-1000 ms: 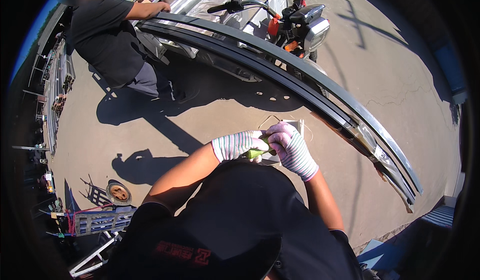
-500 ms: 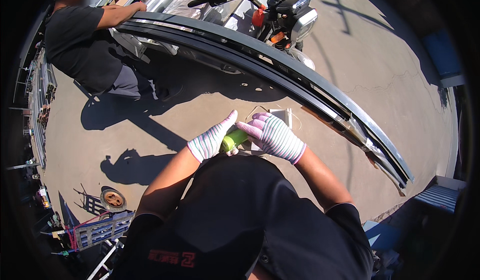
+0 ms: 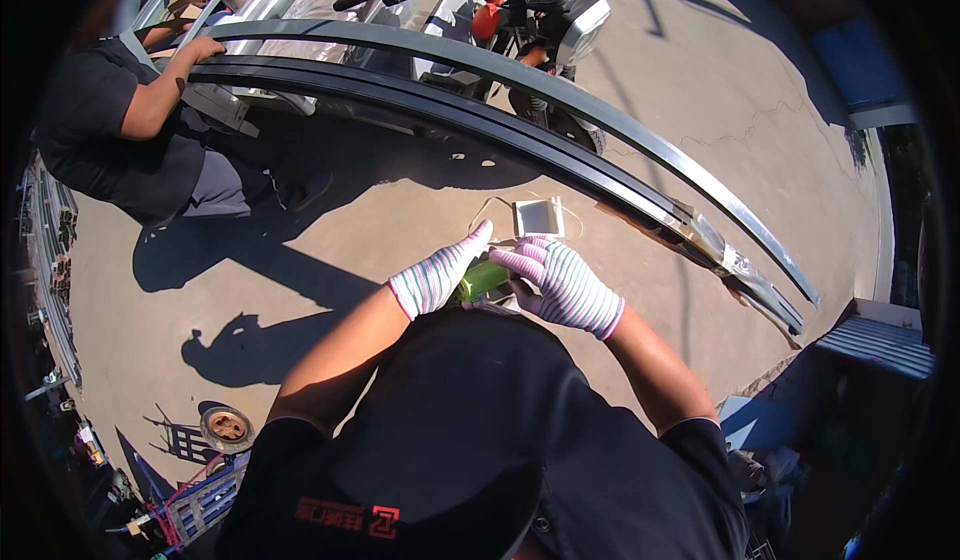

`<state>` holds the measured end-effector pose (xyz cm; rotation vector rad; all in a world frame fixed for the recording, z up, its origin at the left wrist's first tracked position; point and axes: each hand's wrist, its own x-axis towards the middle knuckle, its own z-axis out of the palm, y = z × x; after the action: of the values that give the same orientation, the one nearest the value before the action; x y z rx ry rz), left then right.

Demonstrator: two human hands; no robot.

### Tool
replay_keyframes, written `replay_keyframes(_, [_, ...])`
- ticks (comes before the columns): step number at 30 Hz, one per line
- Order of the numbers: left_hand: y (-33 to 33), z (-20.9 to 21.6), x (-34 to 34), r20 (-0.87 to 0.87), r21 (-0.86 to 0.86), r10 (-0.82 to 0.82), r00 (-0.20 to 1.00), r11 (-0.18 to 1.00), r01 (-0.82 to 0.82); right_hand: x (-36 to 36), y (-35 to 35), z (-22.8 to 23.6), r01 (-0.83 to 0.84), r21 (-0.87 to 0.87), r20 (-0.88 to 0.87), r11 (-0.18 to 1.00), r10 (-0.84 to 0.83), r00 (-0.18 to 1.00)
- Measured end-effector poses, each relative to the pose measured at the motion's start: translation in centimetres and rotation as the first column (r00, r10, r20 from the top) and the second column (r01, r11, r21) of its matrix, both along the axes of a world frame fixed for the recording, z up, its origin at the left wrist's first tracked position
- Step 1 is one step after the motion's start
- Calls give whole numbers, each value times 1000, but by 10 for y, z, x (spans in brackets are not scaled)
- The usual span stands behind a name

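Note:
Both my hands wear white knit gloves with pink fingertips and thin stripes. Between them, close to my body, is a bright green cylinder [image 3: 484, 281], possibly a roll; its exact kind does not show. My left hand [image 3: 440, 275] is wrapped round its left side with the thumb pointing up, and the other fingers are mostly hidden. At the right end, the bent fingers of my right hand [image 3: 568, 285] close on the cylinder. Just beyond my hands, a white open box-like piece [image 3: 538, 219] lies on the ground with a thin pale cord round it.
Long black profiles [image 3: 430, 103] and a grey metal profile [image 3: 640, 120] stretch across ahead of me. A co-worker's hand [image 3: 208, 49] rests on their left end. Behind stands a motorcycle-type vehicle [image 3: 540, 35]. A wheel [image 3: 227, 424] and blue rack [image 3: 207, 495] are at lower left.
The grey profile has separated from the black ones, leaving a wider gap. The co-worker's hand has shifted along the profiles. My view has moved a little; both my hands still hold the green cylinder.

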<state>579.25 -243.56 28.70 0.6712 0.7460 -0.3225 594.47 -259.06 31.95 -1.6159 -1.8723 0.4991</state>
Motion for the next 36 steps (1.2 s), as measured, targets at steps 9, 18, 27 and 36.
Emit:
replay_keyframes(9, [24, -1, 8, 142, 151, -340, 930, 936, 319, -9, 3, -2, 214, -46, 10, 976, -214, 977])
replay_keyframes(18, [23, -21, 25, 153, 136, -437, 886, 898, 419, -13, 3, -7, 196, -47, 114, 980, -189, 975])
replay_keyframes(27, [-9, -9, 66, 54, 270, -329, 943, 914, 303, 37, -21, -5, 169, 43, 27, 985, -170, 985])
replay_keyframes(36, [-25, 4, 80, -40, 324, -297, 954, 899, 294, 88, -38, -24, 100, 26, -204, 995, -92, 975])
